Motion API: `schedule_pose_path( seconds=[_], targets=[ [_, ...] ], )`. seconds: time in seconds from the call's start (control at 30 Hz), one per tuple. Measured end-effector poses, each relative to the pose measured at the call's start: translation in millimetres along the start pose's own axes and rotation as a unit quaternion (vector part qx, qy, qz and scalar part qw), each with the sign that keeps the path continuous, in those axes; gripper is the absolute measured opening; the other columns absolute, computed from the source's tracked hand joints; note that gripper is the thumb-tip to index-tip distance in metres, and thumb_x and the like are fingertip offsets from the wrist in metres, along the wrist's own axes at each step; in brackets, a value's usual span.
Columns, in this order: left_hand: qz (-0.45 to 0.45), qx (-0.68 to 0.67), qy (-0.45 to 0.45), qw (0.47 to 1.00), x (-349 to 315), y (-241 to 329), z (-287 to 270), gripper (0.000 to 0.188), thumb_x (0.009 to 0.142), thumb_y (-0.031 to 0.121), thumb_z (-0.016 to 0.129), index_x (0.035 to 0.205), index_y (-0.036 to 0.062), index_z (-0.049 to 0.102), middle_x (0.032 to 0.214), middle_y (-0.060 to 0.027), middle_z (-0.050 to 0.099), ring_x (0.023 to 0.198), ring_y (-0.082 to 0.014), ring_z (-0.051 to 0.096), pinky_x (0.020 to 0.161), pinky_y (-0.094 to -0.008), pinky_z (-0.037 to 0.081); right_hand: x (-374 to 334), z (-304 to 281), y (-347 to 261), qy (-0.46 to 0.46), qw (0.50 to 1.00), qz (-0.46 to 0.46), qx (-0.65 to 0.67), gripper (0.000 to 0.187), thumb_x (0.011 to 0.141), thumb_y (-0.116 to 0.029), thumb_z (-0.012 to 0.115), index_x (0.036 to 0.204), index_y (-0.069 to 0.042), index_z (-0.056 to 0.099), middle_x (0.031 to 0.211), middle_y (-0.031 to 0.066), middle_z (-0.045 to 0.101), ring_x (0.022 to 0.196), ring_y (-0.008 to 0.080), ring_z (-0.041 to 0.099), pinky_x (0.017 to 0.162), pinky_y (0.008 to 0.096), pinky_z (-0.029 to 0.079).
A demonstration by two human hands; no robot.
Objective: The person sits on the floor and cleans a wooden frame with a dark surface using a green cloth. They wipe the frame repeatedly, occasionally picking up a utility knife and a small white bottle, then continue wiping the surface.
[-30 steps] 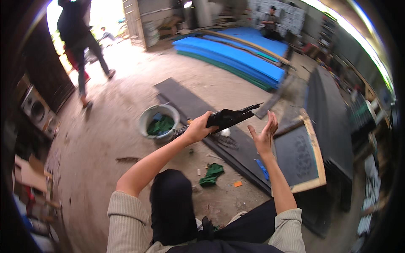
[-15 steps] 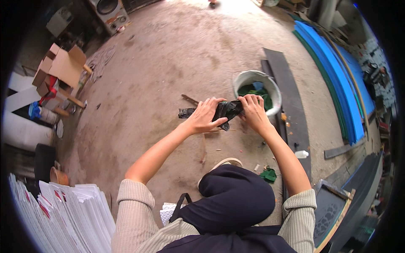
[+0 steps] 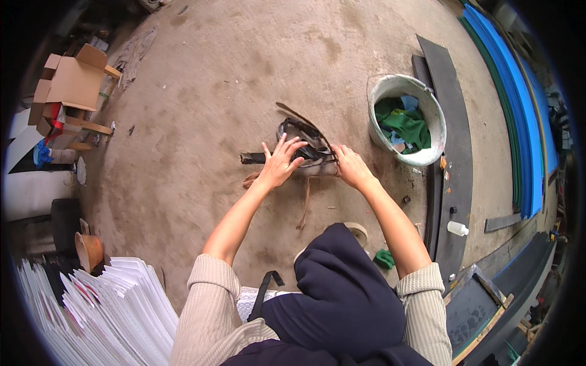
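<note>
A black bundle of curled strips point(image 3: 303, 135) lies on the dirt floor in front of my knees. My left hand point(image 3: 279, 163) rests flat on its near side with the fingers spread. My right hand point(image 3: 352, 167) has its fingers curled on the bundle's right end. A short black bar point(image 3: 252, 158) sticks out to the left from under my left hand. A thin brown strip point(image 3: 304, 204) lies on the floor just below the hands.
A white bucket point(image 3: 375, 93) holding green cloth stands to the right, beside long dark boards point(image 3: 455, 116) and blue mats point(image 3: 519, 85). A small white bottle point(image 3: 456, 228), a green rag point(image 3: 384, 258), a cardboard box point(image 3: 70, 79) and stacked white sheets point(image 3: 116, 305) lie around.
I have turned and bent down from the boards to the floor. The black piece that both hands held up in the air now lies on the ground under them.
</note>
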State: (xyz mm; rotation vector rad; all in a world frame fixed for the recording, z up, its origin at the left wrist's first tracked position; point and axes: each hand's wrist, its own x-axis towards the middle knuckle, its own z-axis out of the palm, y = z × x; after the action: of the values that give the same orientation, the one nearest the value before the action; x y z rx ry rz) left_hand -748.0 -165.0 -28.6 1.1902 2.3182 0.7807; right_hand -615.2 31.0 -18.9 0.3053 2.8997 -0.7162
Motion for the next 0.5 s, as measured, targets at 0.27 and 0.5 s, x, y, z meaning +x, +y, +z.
schedule_pose_path(
  seconds=[0.27, 0.5],
  targets=[
    [0.018, 0.099, 0.131, 0.986, -4.8, 7.6, 11.1, 0.039, 0.091, 0.023, 0.041, 0.128, 0.0130, 0.038, 0.147, -0.0077, 0.015, 0.137, -0.0302, 0.000, 0.097, -0.0669, -0.009, -11.9, -3.1, -29.2, 0.064, 0.998, -0.012, -0.018, 0.051, 0.074, -0.013, 0.062, 0.121, -0.005, 0.044, 0.127, 0.0118, 0.040, 0.120, 0.0295, 0.036, 0.095, 0.0443, 0.034],
    [0.056, -0.031, 0.114, 0.991, -12.3, 73.7, -23.3, 0.041, 0.092, 0.031, 0.041, 0.128, 0.0099, 0.040, 0.143, -0.0156, 0.024, 0.135, -0.0341, 0.012, 0.104, -0.0583, 0.003, -98.3, -70.2, -40.4, 0.123, 0.991, -0.023, -0.041, 0.046, 0.076, -0.017, 0.063, 0.118, -0.009, 0.047, 0.125, 0.0125, 0.041, 0.117, 0.0311, 0.037, 0.091, 0.0426, 0.036]
  ],
)
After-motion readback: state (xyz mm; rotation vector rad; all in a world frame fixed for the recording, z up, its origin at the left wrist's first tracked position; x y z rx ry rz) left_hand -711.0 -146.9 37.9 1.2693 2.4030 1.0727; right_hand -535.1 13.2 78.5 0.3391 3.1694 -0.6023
